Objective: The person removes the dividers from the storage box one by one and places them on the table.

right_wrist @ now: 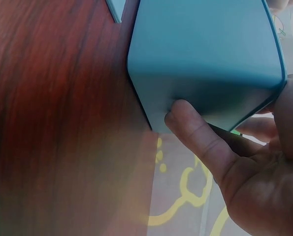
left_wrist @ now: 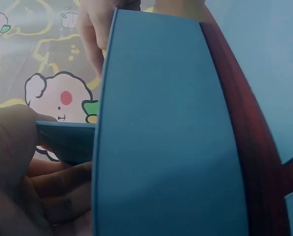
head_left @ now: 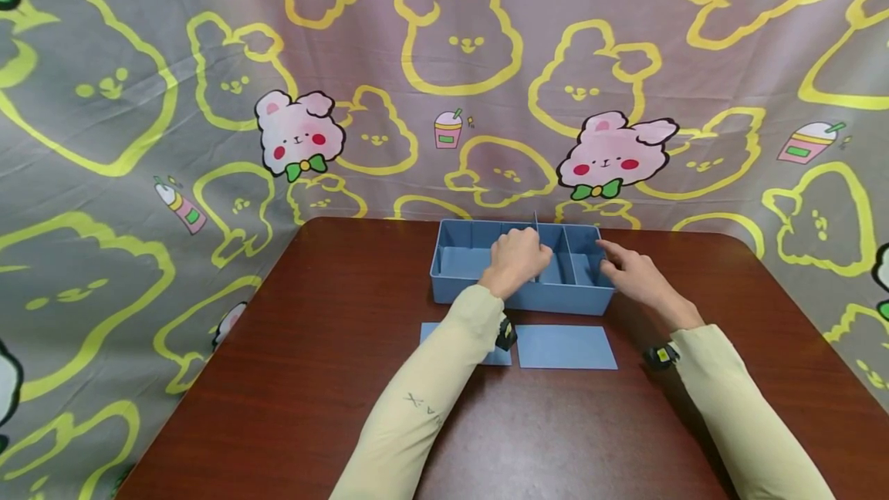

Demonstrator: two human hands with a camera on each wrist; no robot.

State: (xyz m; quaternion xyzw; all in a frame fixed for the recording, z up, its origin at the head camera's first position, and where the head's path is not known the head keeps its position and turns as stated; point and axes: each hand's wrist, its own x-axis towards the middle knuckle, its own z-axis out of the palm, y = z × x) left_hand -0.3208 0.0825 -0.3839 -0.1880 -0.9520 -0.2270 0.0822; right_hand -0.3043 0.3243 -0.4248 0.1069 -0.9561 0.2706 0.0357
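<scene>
A long blue box with inner compartments stands toward the far side of the table. My left hand is over its middle, knuckles up, and pinches a thin blue divider between thumb and fingers. In the head view the divider's upper corner shows above the box's back rim; its lower part is hidden. At the box's right end is my right hand, holding the end wall near the back corner. One of its digits presses the outside of that wall in the right wrist view, while others are at the rim.
Two flat blue panels lie in front of the box: the right panel in full sight, the left panel partly beneath my left forearm. The brown table extends around them. A patterned curtain hangs behind it.
</scene>
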